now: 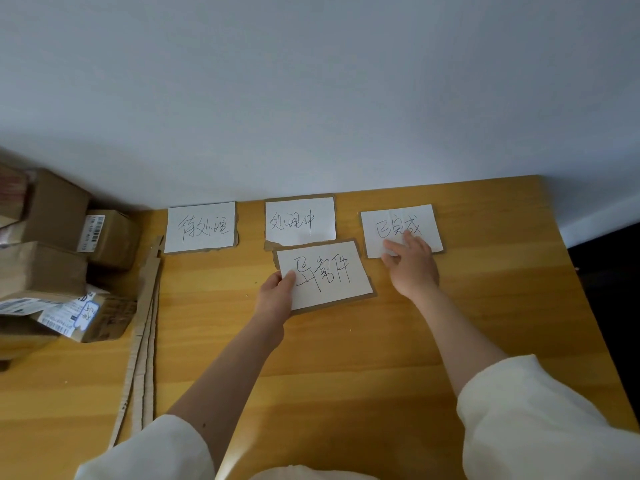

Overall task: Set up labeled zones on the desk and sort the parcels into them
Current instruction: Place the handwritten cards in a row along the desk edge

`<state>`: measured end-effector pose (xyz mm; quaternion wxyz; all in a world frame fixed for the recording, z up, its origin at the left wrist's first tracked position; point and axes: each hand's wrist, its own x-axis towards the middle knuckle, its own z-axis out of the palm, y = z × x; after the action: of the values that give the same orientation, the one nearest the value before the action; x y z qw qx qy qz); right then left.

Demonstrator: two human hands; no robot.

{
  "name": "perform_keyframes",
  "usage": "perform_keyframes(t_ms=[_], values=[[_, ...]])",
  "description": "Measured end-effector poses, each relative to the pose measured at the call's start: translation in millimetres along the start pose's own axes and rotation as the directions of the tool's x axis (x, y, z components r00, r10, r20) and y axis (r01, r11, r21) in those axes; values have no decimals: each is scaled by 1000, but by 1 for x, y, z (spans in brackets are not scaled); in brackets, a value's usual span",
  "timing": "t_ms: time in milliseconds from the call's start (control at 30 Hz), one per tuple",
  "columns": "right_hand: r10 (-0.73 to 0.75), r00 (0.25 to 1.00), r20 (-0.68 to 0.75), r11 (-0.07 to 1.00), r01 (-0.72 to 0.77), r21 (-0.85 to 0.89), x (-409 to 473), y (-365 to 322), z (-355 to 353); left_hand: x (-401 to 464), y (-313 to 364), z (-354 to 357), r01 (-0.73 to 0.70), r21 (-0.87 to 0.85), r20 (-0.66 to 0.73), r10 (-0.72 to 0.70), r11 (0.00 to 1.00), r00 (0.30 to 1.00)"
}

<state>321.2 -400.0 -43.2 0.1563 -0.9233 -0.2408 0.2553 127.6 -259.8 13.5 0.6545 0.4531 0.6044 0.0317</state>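
Left hand fingers pinch the left edge of the fourth label card: white paper on ragged brown cardboard, handwritten black characters, tilted slightly, its top edge overlapping the lower edge of the middle card at 12 o'clock. Right hand fingers spread flat, pressing the lower left corner of the right card, gripping nothing. Third matching card, the left card, lies at 10 o'clock against the wall. All cards rectangular, torn cardboard borders, lying on the glossy yellow wood-grain surface. Corrugated cardboard strips, long and thin, run along the 8 o'clock side. Brown cardboard parcels with white shipping labels stack at 9 o'clock, beside the strips. Cream sleeves loose, pushed up both forearms.
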Motion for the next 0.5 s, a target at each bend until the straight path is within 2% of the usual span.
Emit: perform_keyframes(t_ms=[500], values=[[-4, 1000, -1, 1000, 4, 8, 43, -12, -20, 15, 9, 4, 24, -13, -8, -24, 1000, 1000]])
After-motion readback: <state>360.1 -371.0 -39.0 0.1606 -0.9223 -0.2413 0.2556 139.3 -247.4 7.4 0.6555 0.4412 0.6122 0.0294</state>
